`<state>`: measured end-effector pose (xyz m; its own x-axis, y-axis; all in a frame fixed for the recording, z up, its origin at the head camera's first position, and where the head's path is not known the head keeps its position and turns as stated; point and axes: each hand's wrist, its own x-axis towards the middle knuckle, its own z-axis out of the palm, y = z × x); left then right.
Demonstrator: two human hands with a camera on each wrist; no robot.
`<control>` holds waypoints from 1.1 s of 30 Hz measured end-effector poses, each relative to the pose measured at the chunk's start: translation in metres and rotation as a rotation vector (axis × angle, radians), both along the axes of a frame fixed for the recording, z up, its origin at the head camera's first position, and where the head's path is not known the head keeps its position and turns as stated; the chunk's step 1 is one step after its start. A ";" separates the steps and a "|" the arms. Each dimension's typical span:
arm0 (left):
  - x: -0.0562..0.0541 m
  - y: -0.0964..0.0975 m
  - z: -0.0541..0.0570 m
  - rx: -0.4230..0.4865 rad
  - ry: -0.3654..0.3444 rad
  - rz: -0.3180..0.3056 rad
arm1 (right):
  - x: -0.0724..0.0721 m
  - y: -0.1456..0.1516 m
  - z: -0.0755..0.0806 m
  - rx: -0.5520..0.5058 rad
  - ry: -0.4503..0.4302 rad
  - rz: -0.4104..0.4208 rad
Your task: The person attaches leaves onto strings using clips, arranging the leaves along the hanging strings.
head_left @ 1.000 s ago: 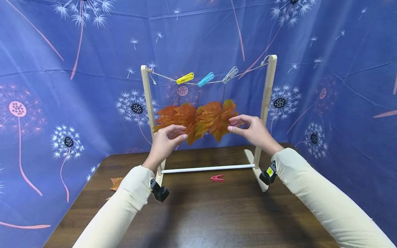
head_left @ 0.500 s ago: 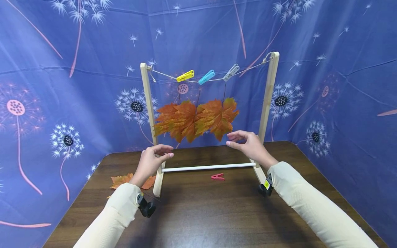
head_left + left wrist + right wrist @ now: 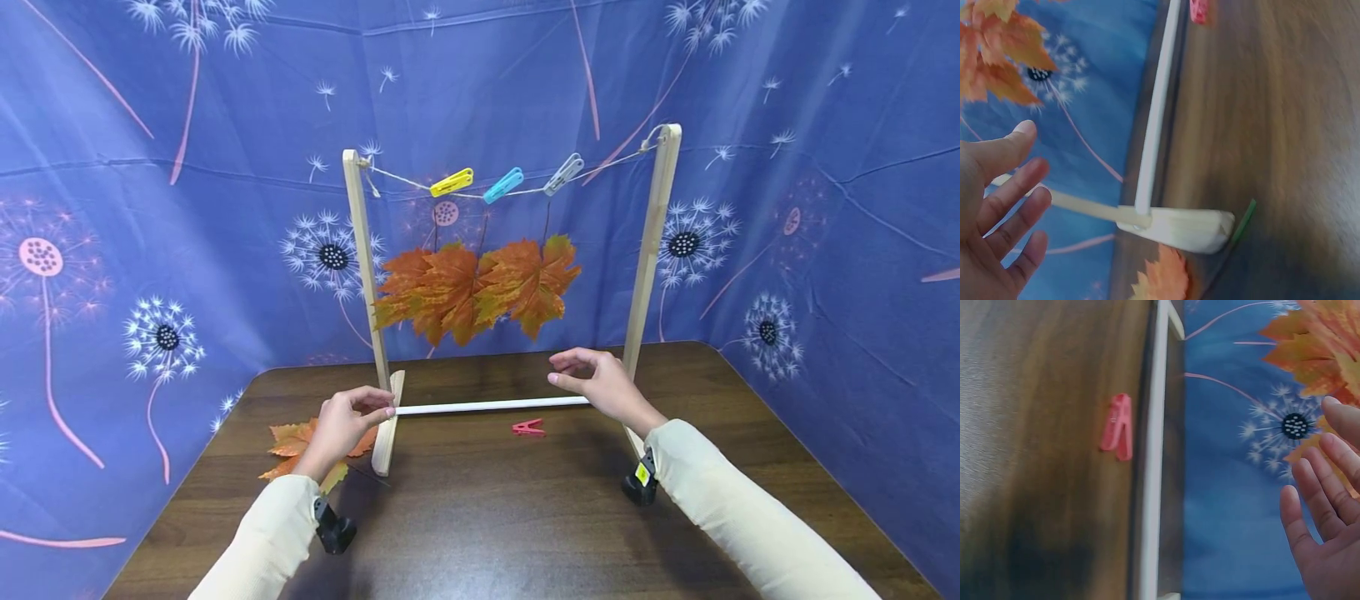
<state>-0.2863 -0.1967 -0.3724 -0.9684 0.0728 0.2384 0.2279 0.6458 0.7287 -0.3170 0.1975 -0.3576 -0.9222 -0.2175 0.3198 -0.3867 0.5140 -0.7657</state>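
Observation:
My left hand (image 3: 341,427) hovers in front of the rack's left foot with relaxed fingers and nothing in them; it partly covers an orange leaf (image 3: 291,438) lying on the table. My right hand (image 3: 600,385), also holding nothing, is near the right post (image 3: 651,250), its fingers loosely bent. Between the posts, orange maple leaves (image 3: 525,283) hang by their stems from a string. A yellow clothespin (image 3: 452,182), a blue clothespin (image 3: 503,186) and a grey clothespin (image 3: 563,174) sit on that string. A red clothespin (image 3: 1117,427) lies on the table by the white rod.
The white rod (image 3: 491,406) joins the two rack feet low over the brown table (image 3: 480,517). The left post (image 3: 366,258) stands on a wooden foot (image 3: 1188,228). A blue dandelion-print cloth (image 3: 480,75) hangs behind and at both sides.
Both hands have come down away from the hanging leaves; the left has also moved left, toward the leaf on the table. The leaves and clothespins stay on the string.

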 end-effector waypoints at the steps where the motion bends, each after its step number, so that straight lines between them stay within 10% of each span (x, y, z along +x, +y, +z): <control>1: 0.000 -0.002 -0.003 -0.008 -0.006 0.004 | 0.000 0.000 -0.004 0.001 0.000 0.001; 20: 0.008 -0.034 -0.052 -0.232 -0.055 0.046 | -0.006 -0.010 -0.061 0.045 -0.140 0.021; 33: 0.010 -0.036 -0.067 -0.372 -0.052 0.018 | -0.011 -0.014 -0.087 0.142 -0.193 -0.001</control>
